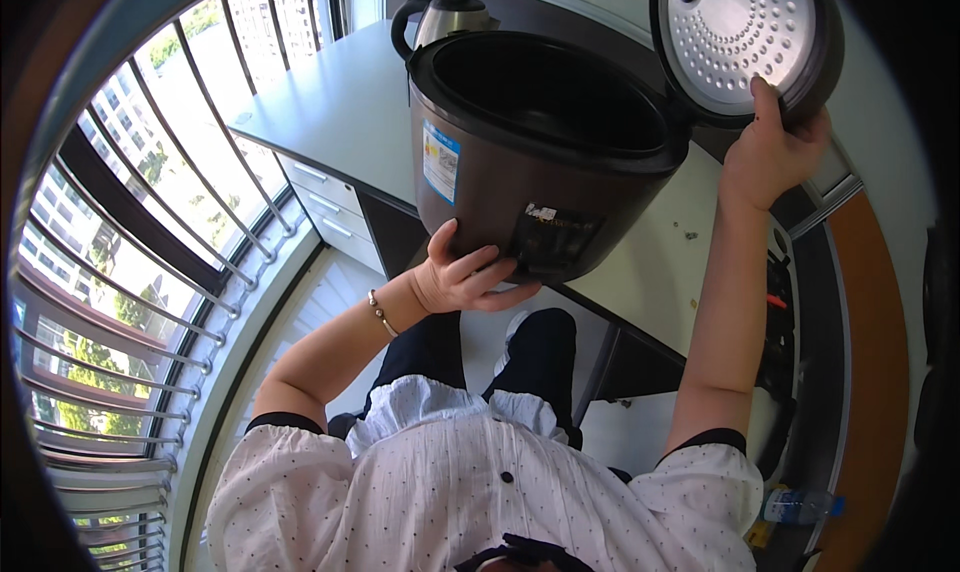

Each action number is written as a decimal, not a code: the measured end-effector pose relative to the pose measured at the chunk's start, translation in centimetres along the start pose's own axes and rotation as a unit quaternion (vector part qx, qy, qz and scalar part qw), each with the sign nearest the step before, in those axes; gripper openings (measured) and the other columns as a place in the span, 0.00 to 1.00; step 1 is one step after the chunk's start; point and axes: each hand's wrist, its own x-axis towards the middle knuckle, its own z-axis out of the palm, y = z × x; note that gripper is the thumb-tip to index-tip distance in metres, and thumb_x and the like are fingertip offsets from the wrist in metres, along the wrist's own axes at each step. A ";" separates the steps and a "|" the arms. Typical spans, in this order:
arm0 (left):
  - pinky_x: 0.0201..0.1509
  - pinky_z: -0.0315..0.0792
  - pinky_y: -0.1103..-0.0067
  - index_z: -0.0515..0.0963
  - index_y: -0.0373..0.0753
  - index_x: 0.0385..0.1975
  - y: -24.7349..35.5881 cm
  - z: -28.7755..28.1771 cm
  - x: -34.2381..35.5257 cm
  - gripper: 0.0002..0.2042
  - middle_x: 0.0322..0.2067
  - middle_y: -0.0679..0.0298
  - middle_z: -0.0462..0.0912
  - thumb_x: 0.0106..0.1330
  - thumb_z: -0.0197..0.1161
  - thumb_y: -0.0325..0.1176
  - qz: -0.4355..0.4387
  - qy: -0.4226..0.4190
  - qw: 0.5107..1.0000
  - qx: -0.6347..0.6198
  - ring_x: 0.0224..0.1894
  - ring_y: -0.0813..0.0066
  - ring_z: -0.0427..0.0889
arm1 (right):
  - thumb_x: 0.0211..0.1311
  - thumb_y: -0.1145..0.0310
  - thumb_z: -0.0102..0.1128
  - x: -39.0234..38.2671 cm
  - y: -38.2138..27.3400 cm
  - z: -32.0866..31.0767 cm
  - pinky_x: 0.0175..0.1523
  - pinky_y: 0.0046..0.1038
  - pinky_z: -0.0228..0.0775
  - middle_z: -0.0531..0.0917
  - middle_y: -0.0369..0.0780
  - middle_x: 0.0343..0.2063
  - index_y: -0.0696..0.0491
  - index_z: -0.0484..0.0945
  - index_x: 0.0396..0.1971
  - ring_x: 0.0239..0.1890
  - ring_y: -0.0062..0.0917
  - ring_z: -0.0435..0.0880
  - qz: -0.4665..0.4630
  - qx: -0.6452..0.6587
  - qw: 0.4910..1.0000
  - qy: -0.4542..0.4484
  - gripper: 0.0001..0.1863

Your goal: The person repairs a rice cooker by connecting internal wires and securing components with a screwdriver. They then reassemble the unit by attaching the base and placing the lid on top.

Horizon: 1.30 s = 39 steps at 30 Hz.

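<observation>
A dark brown rice cooker [470, 167] is tilted in front of me, its round lid [800, 62] swung open to the right. My left hand [470, 277] supports the cooker's lower front, fingers spread against the body and partly curled under it. With my right hand [775, 147] I grip the lid's rim, thumb on the dimpled metal inner plate [735, 32]. The cooker's inside [540, 87] is black and deep; I cannot make out anything in it. A blue and white label [441, 162] is stuck on its side, and a dark panel [556, 240] is on its front.
Behind the cooker stands a steel kettle [455, 17] with a black handle on a pale desk [330, 82] with white drawers [335, 212]. Small crumbs [688, 234] lie on the right desktop. Window bars [185, 192] run along the left. A plastic bottle [800, 505] is at lower right.
</observation>
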 end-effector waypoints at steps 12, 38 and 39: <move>0.64 0.52 0.63 0.70 0.70 0.45 -0.4 -0.6 -2.6 0.17 0.44 0.72 0.70 0.55 0.63 0.42 -0.024 0.013 0.999 -0.032 0.53 0.72 0.65 | 0.42 0.77 0.67 -2.6 -3.9 0.2 0.50 0.24 0.66 0.77 0.45 0.40 0.66 0.69 0.40 0.41 0.25 0.75 -0.001 -0.032 0.999 0.031 0.23; 0.61 0.61 0.66 0.46 0.34 0.64 -0.3 -4.1 -3.3 0.60 0.65 0.47 0.44 0.30 0.80 0.42 -0.548 -0.106 0.771 -0.307 0.65 0.51 0.53 | 0.46 0.80 0.62 -2.8 -4.2 -2.1 0.49 0.26 0.68 0.76 0.42 0.43 0.62 0.71 0.43 0.43 0.27 0.76 0.069 -0.004 0.995 0.071 0.20; 0.61 0.62 0.66 0.45 0.34 0.65 0.2 -4.1 -3.4 0.60 0.65 0.48 0.45 0.30 0.80 0.40 -0.575 -0.109 0.746 -0.317 0.65 0.53 0.54 | 0.46 0.80 0.61 -2.9 -4.5 -2.2 0.50 0.27 0.69 0.76 0.43 0.43 0.62 0.71 0.43 0.44 0.28 0.76 0.072 -0.011 0.994 0.081 0.20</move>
